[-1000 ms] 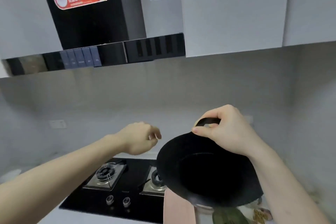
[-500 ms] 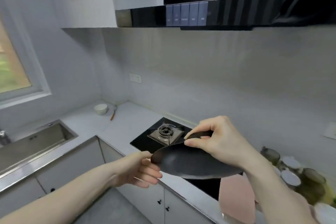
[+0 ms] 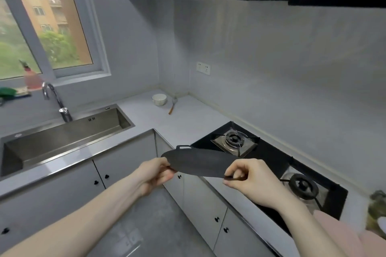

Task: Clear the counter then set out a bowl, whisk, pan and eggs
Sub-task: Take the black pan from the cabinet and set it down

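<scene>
Both hands' grip pinching pan point(image 3: 198, 164) edges: left hand point(image 3: 153, 174), right hand point(image 3: 249, 180); above floor.

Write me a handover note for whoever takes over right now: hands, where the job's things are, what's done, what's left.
Left hand: grip on the near-left rim of the flat black round pan.
Right hand: pinching the pan's near loop handle.
The pan is held in the air at the counter's edge, beside the black gas hob, not yet set down.
Small white bowl and wooden-handled whisk already sit in the back corner of the grey counter.
Left: put the pan down, fetch the eggs; none in view.
</scene>
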The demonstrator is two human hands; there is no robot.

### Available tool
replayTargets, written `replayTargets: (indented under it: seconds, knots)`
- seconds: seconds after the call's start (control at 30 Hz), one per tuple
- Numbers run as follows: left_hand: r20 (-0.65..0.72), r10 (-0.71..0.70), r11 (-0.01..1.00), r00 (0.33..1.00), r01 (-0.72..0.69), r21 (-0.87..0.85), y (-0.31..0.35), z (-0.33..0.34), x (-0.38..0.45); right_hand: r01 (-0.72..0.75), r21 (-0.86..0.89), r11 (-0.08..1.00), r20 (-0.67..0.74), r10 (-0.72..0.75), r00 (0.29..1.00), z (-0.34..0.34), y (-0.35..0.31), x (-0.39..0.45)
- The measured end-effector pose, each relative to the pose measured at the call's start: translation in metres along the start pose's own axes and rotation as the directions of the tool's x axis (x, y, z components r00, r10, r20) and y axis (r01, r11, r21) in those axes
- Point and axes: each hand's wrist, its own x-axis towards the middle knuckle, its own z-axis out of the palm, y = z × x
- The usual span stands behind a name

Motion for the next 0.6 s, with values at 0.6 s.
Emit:
replayTargets:
  seconds: [0.6]
  knots:
    - [-0.310, -0.014, 0.998, 0.951, -0.007, -0.067, 0.051, 0.004, 0.162, -0.033, 0.048, 0.998, 0.181, 0.024, 0.983, 0.049, 0.095, 0.231]
